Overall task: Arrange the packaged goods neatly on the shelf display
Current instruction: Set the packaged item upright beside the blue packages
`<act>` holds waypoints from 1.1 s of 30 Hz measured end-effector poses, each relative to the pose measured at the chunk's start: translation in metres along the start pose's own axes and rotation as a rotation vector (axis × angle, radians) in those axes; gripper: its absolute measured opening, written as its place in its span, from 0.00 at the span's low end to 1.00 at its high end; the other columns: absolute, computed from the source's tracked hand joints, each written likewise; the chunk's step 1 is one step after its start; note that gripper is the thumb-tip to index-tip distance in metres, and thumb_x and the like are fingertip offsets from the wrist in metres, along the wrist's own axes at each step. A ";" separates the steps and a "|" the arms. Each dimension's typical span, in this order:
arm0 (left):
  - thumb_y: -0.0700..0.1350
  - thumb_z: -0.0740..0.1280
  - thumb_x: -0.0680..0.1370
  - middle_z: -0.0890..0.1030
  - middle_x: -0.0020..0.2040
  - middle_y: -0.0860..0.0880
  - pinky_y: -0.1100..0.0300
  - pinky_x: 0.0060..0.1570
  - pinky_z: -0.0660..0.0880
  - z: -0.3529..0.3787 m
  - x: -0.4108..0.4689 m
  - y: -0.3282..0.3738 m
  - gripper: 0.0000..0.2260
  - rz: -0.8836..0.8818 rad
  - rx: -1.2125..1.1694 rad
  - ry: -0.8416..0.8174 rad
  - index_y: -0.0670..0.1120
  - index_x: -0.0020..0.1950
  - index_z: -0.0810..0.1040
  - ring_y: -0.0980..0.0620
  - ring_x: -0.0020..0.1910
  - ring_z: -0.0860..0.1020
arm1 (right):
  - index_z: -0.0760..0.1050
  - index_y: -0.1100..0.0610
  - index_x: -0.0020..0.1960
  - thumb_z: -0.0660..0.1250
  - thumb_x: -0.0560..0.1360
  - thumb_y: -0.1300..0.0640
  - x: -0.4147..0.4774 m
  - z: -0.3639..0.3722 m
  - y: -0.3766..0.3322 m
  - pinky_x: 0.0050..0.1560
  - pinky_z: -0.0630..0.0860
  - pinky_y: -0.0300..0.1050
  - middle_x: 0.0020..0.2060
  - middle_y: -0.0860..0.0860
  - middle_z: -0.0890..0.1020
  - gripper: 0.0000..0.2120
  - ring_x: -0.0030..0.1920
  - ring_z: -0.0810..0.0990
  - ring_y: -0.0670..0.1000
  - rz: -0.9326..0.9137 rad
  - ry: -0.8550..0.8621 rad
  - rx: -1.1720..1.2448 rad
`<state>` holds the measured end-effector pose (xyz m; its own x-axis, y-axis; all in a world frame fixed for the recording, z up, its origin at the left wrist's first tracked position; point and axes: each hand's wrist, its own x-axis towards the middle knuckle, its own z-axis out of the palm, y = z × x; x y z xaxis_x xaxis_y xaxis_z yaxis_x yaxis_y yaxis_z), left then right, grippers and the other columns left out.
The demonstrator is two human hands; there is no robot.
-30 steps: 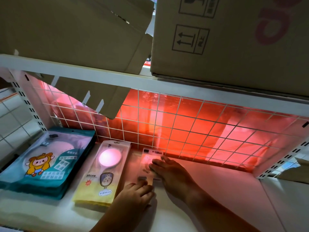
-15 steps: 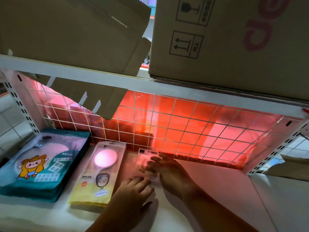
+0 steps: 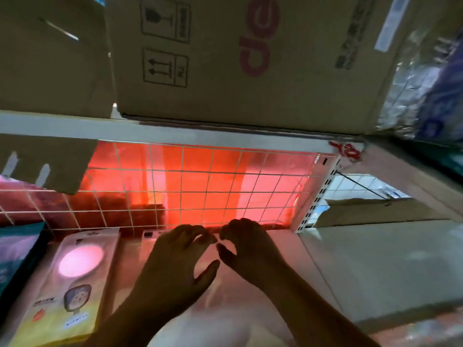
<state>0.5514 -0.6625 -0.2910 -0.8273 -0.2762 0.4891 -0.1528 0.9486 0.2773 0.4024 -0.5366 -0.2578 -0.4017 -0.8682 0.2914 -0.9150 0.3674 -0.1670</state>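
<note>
Boxes (image 3: 250, 58) fill the upper shelf (image 3: 175, 131); lower shelf (image 3: 350, 271) sits beneath, white, backed by a wire grid (image 3: 225, 186) glowing red; teal pack (image 3: 17, 251) lies flat at far left, yellow pack (image 3: 72, 284) just beside it on the right; clear pack (image 3: 149, 237) comes next, at the grid's foot, mostly under the left hand (image 3: 178, 259), only its far-left corner showing; right hand (image 3: 250, 246) is just beside the left, fingertips close; both are palm-down, fingers bent, thumbs out; cannot tell whether either hand grips anything.
</note>
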 end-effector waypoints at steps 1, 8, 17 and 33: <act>0.61 0.63 0.76 0.80 0.59 0.54 0.56 0.59 0.68 -0.005 0.008 0.010 0.19 0.035 -0.032 0.029 0.55 0.62 0.77 0.52 0.60 0.75 | 0.79 0.50 0.51 0.60 0.76 0.44 -0.005 -0.010 0.005 0.52 0.78 0.46 0.46 0.46 0.82 0.13 0.49 0.79 0.48 0.006 0.041 -0.016; 0.59 0.63 0.76 0.80 0.59 0.55 0.49 0.56 0.77 -0.036 0.063 0.110 0.19 0.184 -0.167 0.100 0.54 0.64 0.76 0.51 0.58 0.78 | 0.78 0.49 0.56 0.63 0.74 0.45 -0.071 -0.123 0.044 0.51 0.78 0.49 0.49 0.46 0.82 0.14 0.49 0.79 0.49 0.094 0.247 -0.058; 0.58 0.65 0.75 0.77 0.60 0.58 0.60 0.58 0.72 -0.071 0.116 0.295 0.19 0.375 -0.311 0.236 0.57 0.65 0.76 0.55 0.59 0.76 | 0.77 0.48 0.60 0.63 0.75 0.46 -0.210 -0.292 0.086 0.56 0.78 0.50 0.56 0.46 0.81 0.16 0.56 0.78 0.50 0.178 0.494 -0.263; 0.58 0.69 0.78 0.75 0.68 0.59 0.58 0.63 0.73 -0.054 0.176 0.543 0.24 0.501 -0.166 0.075 0.61 0.73 0.70 0.59 0.65 0.71 | 0.77 0.48 0.64 0.59 0.75 0.45 -0.400 -0.432 0.218 0.61 0.75 0.48 0.59 0.45 0.79 0.20 0.59 0.76 0.50 0.389 0.497 -0.407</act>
<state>0.3515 -0.2040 -0.0097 -0.7354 0.1885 0.6509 0.3436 0.9316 0.1185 0.3474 0.0347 -0.0039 -0.5808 -0.4329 0.6894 -0.6060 0.7954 -0.0111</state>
